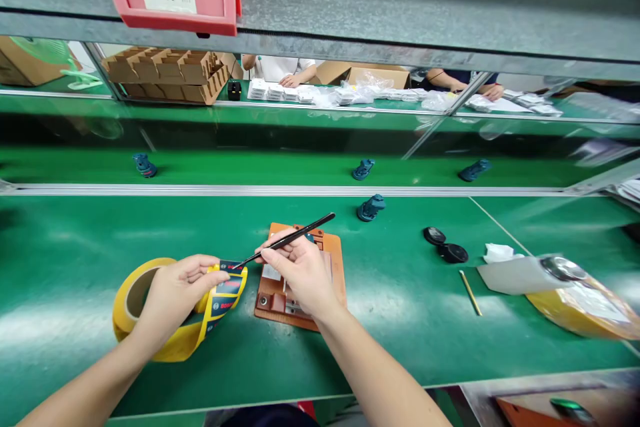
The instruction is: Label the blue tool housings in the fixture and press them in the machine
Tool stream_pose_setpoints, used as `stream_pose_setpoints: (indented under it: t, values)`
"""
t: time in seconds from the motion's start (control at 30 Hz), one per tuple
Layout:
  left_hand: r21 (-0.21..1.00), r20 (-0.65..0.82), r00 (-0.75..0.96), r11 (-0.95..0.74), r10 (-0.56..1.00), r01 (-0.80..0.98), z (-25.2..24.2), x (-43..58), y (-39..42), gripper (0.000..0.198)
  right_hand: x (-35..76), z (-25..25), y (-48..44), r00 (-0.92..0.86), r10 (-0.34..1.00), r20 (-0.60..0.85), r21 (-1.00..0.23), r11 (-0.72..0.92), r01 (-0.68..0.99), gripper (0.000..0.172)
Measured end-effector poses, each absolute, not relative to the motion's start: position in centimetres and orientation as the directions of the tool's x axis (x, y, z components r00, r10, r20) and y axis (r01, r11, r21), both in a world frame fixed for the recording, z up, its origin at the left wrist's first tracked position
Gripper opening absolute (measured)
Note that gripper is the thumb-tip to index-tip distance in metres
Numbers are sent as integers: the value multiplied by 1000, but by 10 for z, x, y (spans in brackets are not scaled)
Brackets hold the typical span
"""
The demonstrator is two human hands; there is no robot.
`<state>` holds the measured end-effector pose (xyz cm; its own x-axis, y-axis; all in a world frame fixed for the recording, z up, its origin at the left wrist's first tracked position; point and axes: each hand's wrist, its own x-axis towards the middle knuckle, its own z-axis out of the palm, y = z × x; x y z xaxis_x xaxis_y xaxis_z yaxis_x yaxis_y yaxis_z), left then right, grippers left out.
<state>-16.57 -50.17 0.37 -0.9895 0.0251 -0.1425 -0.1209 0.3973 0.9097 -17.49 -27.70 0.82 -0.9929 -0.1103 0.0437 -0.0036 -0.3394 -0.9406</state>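
Black tweezers point(309, 227) are pinched in my right hand point(306, 273), their tip touching or just above the label strip. My left hand point(173, 290) grips the free end of that strip point(223, 305), which has a yellow backing and dark blue labels with red and white print. The strip leads back to a yellow label roll point(123, 310) standing behind and left of my left hand. Under my right hand lies an orange-brown fixture point(337, 273) with metal parts, partly hidden by the hand.
Blue tool housings point(371, 207) stand on the green bench and the ledge behind it. To the right are a black round case point(453, 253), a yellow stick point(471, 292) and a white bottle point(520, 275). A red bin point(175, 3) overhangs the bench. Two people work beyond.
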Motion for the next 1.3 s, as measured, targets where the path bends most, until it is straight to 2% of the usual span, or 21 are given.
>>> stream_pose_setpoints:
  t: [0.1,0.23,0.3,0.4,0.5,0.53,0.6,0.67,0.73,0.8,0.93,1.3]
  values:
    - [745,-119,-985,667,125,-6,6,-186,-501,55,-173,10,-256,-997,-21,76,-965,-252,-69,23]
    - [408,-152,-962,901,226,147,-6,-223,-493,73,-176,10,-207,-996,34,78,-987,-139,-82,25]
    - [241,-207,-942,947,263,212,-13,-237,-489,78,-179,7,-184,-998,19,55,-991,-125,-57,27]
    - [52,-244,-935,967,256,251,-12,-246,-487,79,-184,-3,-160,-1000,-3,2,-993,-120,-1,30]
    - [-58,-40,-952,951,303,305,0,-234,-486,72,-188,-14,-149,-1000,2,-16,-995,-99,16,31]
    - [-48,72,-930,932,361,359,3,-226,-484,66,-189,-18,-147,-1000,6,-17,-996,-89,16,31]
    - [44,281,-808,834,518,550,6,-204,-472,50,-190,-23,-144,-1000,5,-21,-996,-87,20,31]
    - [138,380,-647,651,661,747,0,-180,-453,36,-192,-27,-143,-999,-12,-33,-993,-113,34,32]
    - [163,378,-519,496,767,853,-12,-160,-431,36,-192,-29,-142,-999,-28,-45,-988,-144,48,32]
    - [154,341,-470,445,814,882,-26,-148,-412,43,-193,-29,-142,-998,-33,-49,-985,-163,53,32]
    - [177,360,-507,476,783,862,-42,-143,-395,41,-193,-29,-143,-998,-31,-47,-983,-176,52,32]
    - [192,369,-526,491,766,850,-43,-143,-395,43,-192,-31,-144,-999,-25,-44,-984,-172,47,32]
